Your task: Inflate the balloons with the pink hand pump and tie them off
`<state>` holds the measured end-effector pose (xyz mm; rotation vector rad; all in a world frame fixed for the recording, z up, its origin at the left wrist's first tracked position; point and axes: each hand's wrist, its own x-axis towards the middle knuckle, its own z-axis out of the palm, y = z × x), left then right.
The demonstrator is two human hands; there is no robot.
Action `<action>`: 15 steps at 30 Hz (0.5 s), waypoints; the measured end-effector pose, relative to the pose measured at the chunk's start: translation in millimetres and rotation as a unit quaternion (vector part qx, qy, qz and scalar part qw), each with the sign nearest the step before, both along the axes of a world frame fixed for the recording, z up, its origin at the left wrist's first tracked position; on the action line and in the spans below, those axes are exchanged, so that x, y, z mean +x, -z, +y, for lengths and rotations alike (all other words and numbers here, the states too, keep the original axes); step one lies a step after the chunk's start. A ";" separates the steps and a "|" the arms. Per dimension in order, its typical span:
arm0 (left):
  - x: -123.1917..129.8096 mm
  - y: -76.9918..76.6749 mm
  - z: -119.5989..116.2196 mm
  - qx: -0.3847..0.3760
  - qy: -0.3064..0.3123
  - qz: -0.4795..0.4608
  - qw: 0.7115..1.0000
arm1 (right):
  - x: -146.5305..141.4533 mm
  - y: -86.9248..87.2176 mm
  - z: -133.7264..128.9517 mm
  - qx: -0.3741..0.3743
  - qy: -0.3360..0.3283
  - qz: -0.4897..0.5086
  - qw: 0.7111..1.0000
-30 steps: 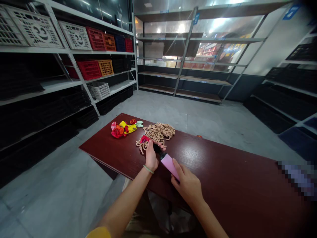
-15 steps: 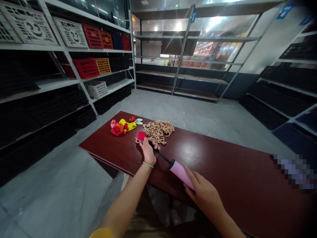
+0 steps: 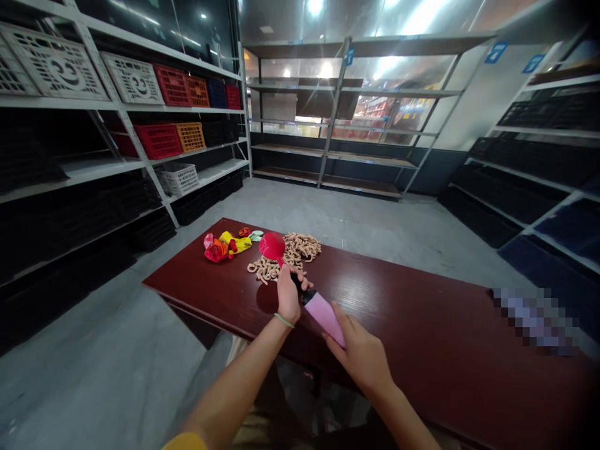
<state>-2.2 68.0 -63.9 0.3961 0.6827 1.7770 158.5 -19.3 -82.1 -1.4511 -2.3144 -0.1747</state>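
Observation:
A red balloon (image 3: 272,246), partly inflated, sits at the black nozzle end of a pink hand pump (image 3: 324,317). My left hand (image 3: 288,294) is closed around the nozzle and the balloon's neck. The pump's pink barrel is gripped by my right hand (image 3: 360,350), and its black rod is mostly hidden now. Behind the red balloon lies a pile of beige, twisted pieces (image 3: 302,247) on the dark red table (image 3: 398,300). Farther left are crumpled yellow, red and pink balloons (image 3: 238,244), with a pale green one (image 3: 255,235) beside them.
Shelving with white crates (image 3: 134,78) and red crates (image 3: 159,140) stands at the left. A metal rack (image 3: 328,131) is at the back, and dark bins (image 3: 525,156) fill shelves at the right. A blurred purple object (image 3: 534,320) lies on the table's right end.
The red balloon has grown larger. My right hand and the pink barrel have moved up and left toward my left hand, covering the black rod. The view has shifted slightly.

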 end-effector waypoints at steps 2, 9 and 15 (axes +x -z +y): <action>-10.3 -2.9 0.6 -0.005 -0.019 0.020 1.000 | 1.3 -2.1 -2.0 -0.004 -0.028 0.016 0.999; -56.9 -23.2 24.5 0.033 -0.060 0.010 0.998 | 34.4 -6.3 -19.6 0.004 -0.066 0.036 0.997; -43.4 -14.6 23.9 0.028 -0.041 -0.015 0.999 | 17.1 -1.4 -16.5 -0.018 -0.002 0.060 0.998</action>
